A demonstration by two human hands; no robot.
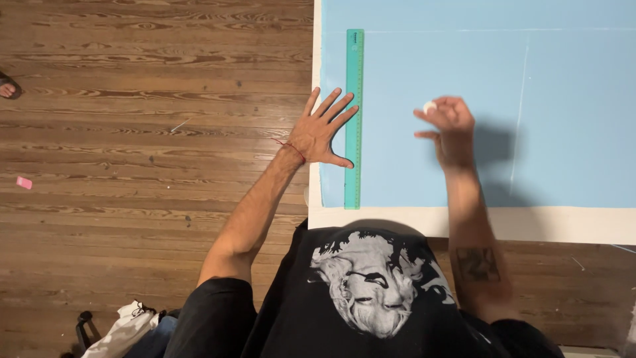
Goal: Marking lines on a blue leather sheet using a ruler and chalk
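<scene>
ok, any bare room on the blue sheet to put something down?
Open: right of the right hand, past the faint vertical line, and above both hands. Crowded: left edge, where the left hand presses the long green plastic ruler onto the light blue sheet.

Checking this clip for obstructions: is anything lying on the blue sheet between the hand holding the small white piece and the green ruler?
Nothing visible does. The right hand pinches a small white piece above the light blue sheet, and only bare sheet lies between it and the green ruler. The left hand presses on the ruler's far side, out of the way.
</scene>
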